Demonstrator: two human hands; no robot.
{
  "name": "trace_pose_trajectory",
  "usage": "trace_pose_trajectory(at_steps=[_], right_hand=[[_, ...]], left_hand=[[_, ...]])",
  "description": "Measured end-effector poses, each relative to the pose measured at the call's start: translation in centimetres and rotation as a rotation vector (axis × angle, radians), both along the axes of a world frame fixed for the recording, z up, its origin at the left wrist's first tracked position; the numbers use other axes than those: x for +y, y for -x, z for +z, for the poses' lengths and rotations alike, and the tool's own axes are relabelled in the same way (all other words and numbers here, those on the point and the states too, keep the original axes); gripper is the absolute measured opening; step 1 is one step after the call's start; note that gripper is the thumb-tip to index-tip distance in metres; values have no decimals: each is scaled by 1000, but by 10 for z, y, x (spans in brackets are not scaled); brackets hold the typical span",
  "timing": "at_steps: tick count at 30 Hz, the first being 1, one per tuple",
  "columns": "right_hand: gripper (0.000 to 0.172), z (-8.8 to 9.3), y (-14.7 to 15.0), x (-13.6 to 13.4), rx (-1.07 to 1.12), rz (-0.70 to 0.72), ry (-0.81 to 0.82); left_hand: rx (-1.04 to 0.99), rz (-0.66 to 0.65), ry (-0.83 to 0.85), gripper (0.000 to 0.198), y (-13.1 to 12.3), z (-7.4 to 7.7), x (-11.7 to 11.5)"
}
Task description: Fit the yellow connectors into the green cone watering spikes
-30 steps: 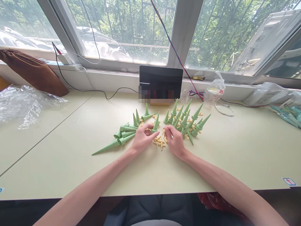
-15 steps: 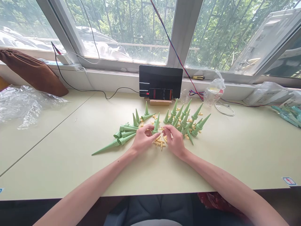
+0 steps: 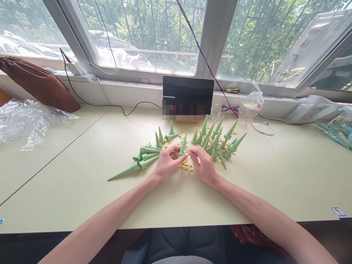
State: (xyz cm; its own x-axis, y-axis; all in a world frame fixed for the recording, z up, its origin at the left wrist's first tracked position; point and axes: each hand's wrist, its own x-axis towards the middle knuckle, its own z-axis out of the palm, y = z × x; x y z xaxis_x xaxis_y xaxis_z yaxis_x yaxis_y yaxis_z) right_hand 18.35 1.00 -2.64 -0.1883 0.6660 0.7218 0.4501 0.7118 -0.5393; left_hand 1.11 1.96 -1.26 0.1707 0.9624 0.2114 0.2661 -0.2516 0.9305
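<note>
My left hand [image 3: 168, 161] is closed around a green plastic watering spike [image 3: 183, 145], holding it upright with the tip pointing up. Close beside it, the thumb and fingertips of my right hand [image 3: 204, 164] pinch a small yellow valve [image 3: 187, 151] against the spike's side. Whether the valve sits in the spike cannot be made out. Below and between my hands lie several loose yellow valves [image 3: 187, 168]. Left of my left hand, green spikes [image 3: 148, 149] lie on their sides, and a few stand upright. Beyond my right hand is a cluster of spikes [image 3: 216, 141] with yellow valves on them.
A dark tablet [image 3: 188, 91] leans at the back of the pale table [image 3: 90, 198]. Clear plastic wrap [image 3: 33, 123] and a brown bag [image 3: 41, 82] lie at left. A bagged cup [image 3: 250, 106], cables and more plastic bags [image 3: 309, 108] line the right rear.
My right hand has moved slightly left, bringing the yellow valve up to the spike. My left hand and its spike have hardly moved.
</note>
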Motion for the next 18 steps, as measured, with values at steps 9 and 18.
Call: trace_pose_trajectory(at_steps=[9,18], right_hand=[[14,-1,0,0,-8,15,-2],[14,-1,1,0,-2,5,-7]], left_hand=[[57,6,-69,31,1,-4,0],[85,16,-101,28,1,-3,0]])
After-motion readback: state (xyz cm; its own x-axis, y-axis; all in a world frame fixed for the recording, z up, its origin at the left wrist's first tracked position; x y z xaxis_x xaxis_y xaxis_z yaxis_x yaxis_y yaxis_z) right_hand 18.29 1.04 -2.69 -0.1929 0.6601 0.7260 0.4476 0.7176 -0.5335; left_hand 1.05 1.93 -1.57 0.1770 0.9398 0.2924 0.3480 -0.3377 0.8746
